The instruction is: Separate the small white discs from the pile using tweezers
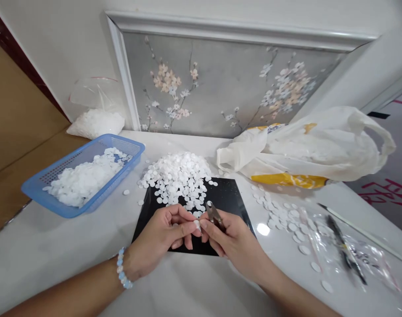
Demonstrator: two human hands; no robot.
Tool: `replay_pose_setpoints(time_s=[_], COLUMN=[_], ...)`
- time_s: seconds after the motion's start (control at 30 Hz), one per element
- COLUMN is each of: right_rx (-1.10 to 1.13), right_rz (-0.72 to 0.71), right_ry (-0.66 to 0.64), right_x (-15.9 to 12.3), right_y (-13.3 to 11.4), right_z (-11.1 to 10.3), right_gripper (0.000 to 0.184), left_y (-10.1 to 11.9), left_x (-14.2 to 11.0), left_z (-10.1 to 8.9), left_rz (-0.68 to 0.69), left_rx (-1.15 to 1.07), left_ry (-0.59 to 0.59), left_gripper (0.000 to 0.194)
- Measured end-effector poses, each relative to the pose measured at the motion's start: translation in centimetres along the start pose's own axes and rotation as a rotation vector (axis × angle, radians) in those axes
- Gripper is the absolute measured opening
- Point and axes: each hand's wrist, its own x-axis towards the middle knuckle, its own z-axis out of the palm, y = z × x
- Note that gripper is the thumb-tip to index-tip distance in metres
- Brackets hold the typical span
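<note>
Left hand (163, 237) and right hand (235, 237) pinch one white disc (197, 223); the right also holds metal snips (215, 217).

- Pale wall (71, 31) bearing a gray panel (220, 83) painted with blossoming branches.
- Silvery molding (240, 28) framing that panel.
- Glossy white counter (78, 251) against the wall, reflecting a bright light spot (263, 229).
- Brown surface (19, 105) at left, below a dark red strip (9, 43).
- Grayish surface (395, 127) with red characters (387, 191), far right.
</note>
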Motion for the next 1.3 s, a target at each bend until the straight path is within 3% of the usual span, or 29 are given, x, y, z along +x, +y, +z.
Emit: replay_pose_setpoints(time_s=[0.17,0.33,0.63,0.87,1.3], right_rx=[-0.052,-0.303,-0.689,-0.921,-1.04], right_rz=[-0.032,-0.159,-0.401,-0.496,-0.621], right_ry=[0.054,0.174,0.179,0.206,0.274], right_x=[0.1,-0.3,-1.1,-1.0,-1.0], right_y=[0.3,0.1,0.5,1.0,1.0], right_z=[-0.3,-1.1,-0.4,-0.3,-0.1], right_gripper=[0.037,0.043,0.044,0.046,0.042], left_y=[0.2,0.5,0.2,0.2,-0.4], left_x=[0.0,-0.1,0.1,0.1,0.0], left_z=[0.0,0.1,-0.2,-0.1,-0.4], left_rz=[-0.095,-0.172,-0.16,-0.142,-0.125], left_rx=[-0.088,-0.154,-0.277,-0.214,-0.145], left_ry=[-0.001,0.014,0.088,0.022,0.0], left_gripper=[0.026,0.025,0.019,0.019,0.024])
